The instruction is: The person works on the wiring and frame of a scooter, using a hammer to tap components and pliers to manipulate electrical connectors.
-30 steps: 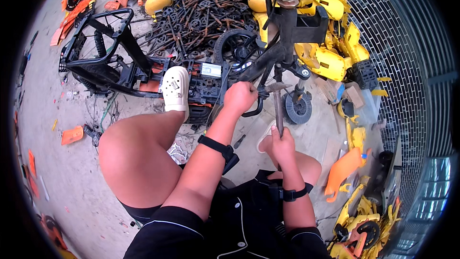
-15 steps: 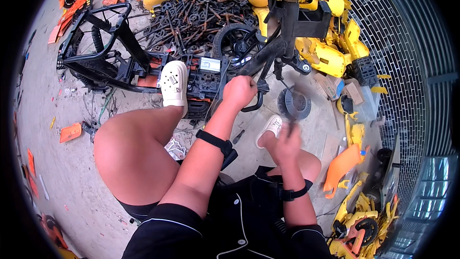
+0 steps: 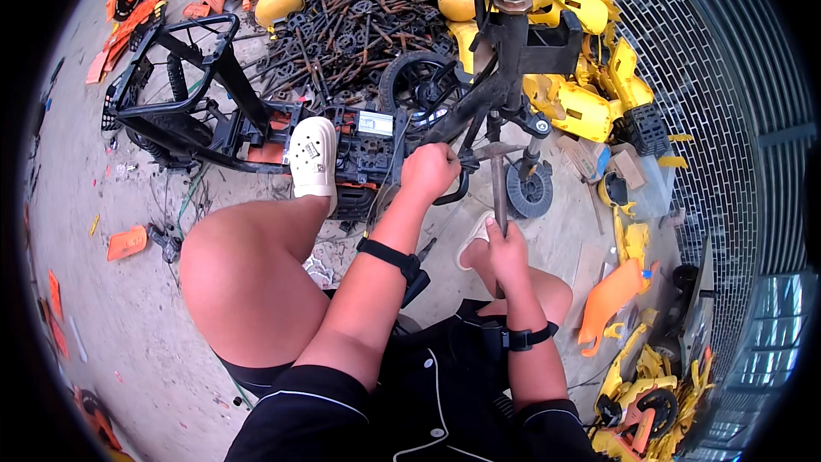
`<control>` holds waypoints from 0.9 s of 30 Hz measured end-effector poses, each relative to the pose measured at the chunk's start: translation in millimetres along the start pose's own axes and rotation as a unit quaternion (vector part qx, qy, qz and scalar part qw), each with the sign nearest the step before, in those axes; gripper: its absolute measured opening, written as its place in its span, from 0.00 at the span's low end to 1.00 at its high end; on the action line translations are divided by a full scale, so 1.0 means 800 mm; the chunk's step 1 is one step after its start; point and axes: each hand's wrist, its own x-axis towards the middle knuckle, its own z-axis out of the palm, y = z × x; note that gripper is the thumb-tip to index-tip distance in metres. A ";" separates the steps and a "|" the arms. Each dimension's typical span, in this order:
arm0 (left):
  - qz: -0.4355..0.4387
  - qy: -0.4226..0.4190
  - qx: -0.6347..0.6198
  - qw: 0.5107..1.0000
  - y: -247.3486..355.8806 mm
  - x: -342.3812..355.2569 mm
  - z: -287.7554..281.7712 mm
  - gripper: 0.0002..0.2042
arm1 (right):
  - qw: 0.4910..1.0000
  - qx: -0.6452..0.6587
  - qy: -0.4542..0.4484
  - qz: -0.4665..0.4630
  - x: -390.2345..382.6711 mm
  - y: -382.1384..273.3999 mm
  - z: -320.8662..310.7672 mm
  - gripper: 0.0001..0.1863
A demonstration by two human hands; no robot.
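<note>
Dusty concrete floor (image 3: 103, 308) under me, strewn with orange plastic scraps (image 3: 126, 242) out on the far left. Next along, a stripped black bike frame (image 3: 184, 103) lies on its side, and my white clog (image 3: 311, 156) is planted right on its orange-and-black battery housing (image 3: 363, 150), pinning it down. Behind that, a tangled heap of dark rusty metal parts (image 3: 342, 26) blocks the way to the back. Now my left hand (image 3: 430, 171) is closed tight around a black curved tube (image 3: 453, 192) low on the upright black steering column (image 3: 510, 43), right by the black wheel (image 3: 416, 85). Just right of it, my right hand (image 3: 507, 248) is wrapped firmly on the handle of a hammer (image 3: 498, 180), head up, close against the column's lower joint. A small grey wheel (image 3: 530, 192) sits just beyond the hammer. Further right, yellow plastic bike shells (image 3: 581, 107) pile against a wire mesh fence (image 3: 727, 120), with an orange panel (image 3: 611, 299) lying near my right knee.
</note>
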 end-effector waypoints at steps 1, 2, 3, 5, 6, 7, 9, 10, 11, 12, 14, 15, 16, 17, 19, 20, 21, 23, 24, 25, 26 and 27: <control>0.001 0.003 -0.005 1.000 -0.001 0.000 0.001 0.13 | 0.999 0.024 -0.017 0.023 0.004 -0.004 -0.009 0.26; 0.003 0.006 -0.011 1.000 -0.002 0.001 0.002 0.13 | 0.999 0.041 0.017 -0.022 0.005 -0.008 -0.020 0.24; 0.005 0.010 -0.009 1.000 -0.003 0.001 -0.001 0.13 | 0.995 0.058 0.047 -0.069 0.004 -0.015 -0.031 0.22; 0.005 0.009 -0.002 1.000 -0.008 0.002 -0.001 0.13 | 0.984 0.119 0.078 -0.107 -0.014 -0.054 -0.059 0.21; -0.006 0.005 -0.001 1.000 -0.011 0.001 -0.003 0.12 | 0.978 0.163 0.079 -0.103 -0.030 -0.090 -0.080 0.21; -0.011 -0.004 -0.004 1.000 -0.007 0.001 -0.005 0.11 | 0.965 0.198 0.097 -0.144 -0.043 -0.112 -0.098 0.21; -0.016 -0.009 -0.005 1.000 -0.004 0.000 -0.009 0.10 | 0.927 0.265 0.120 -0.236 -0.046 -0.118 -0.110 0.20; -0.010 -0.011 -0.007 1.000 -0.003 0.000 -0.008 0.10 | 0.924 0.264 0.144 -0.237 -0.044 -0.110 -0.104 0.20; -0.005 -0.012 -0.009 1.000 -0.004 -0.001 -0.006 0.11 | 0.920 0.264 0.167 -0.238 -0.037 -0.089 -0.086 0.21; 0.004 -0.014 -0.011 1.000 -0.002 0.001 -0.004 0.12 | 0.915 0.263 0.193 -0.240 -0.026 -0.064 -0.067 0.21; 0.008 -0.006 -0.019 1.000 -0.003 0.003 0.002 0.11 | 0.915 0.011 0.273 -0.298 0.010 0.000 -0.017 0.20; 0.010 -0.002 -0.020 1.000 -0.006 0.003 0.004 0.11 | 0.917 -0.072 0.269 -0.287 0.018 0.018 -0.003 0.20; 0.003 -0.006 -0.011 1.000 -0.006 0.002 0.003 0.11 | 0.959 -0.064 0.182 -0.206 0.018 0.021 -0.010 0.20; 0.002 -0.001 -0.004 1.000 -0.005 0.004 0.002 0.11 | 0.987 -0.056 0.091 -0.122 0.018 0.021 -0.014 0.20; -0.014 0.004 0.002 1.000 -0.014 0.000 0.001 0.12 | 0.995 -0.020 0.053 -0.084 0.003 -0.029 -0.042 0.22; -0.018 0.003 -0.001 1.000 -0.012 -0.001 -0.001 0.12 | 0.997 -0.003 0.043 -0.063 -0.004 -0.049 -0.057 0.22; -0.019 0.003 -0.006 1.000 -0.007 0.001 -0.002 0.12 | 0.996 -0.002 0.056 -0.070 -0.008 -0.046 -0.056 0.24; -0.013 0.004 -0.008 1.000 -0.002 0.000 -0.002 0.10 | 0.990 -0.042 0.084 -0.103 -0.014 -0.025 -0.039 0.24; -0.011 0.006 -0.009 1.000 0.000 -0.003 -0.002 0.09 | 0.986 -0.064 0.096 -0.120 -0.015 -0.014 -0.027 0.24; -0.014 0.003 -0.014 1.000 0.003 -0.006 -0.003 0.10 | 0.984 -0.098 0.080 -0.124 -0.018 -0.006 -0.014 0.23; -0.015 0.003 -0.019 1.000 0.007 -0.007 -0.001 0.10 | 0.986 -0.111 0.065 -0.107 -0.015 -0.002 -0.014 0.23; -0.019 0.005 -0.019 1.000 0.005 -0.008 0.000 0.10 | 0.988 -0.119 0.047 -0.091 -0.015 -0.004 -0.010 0.23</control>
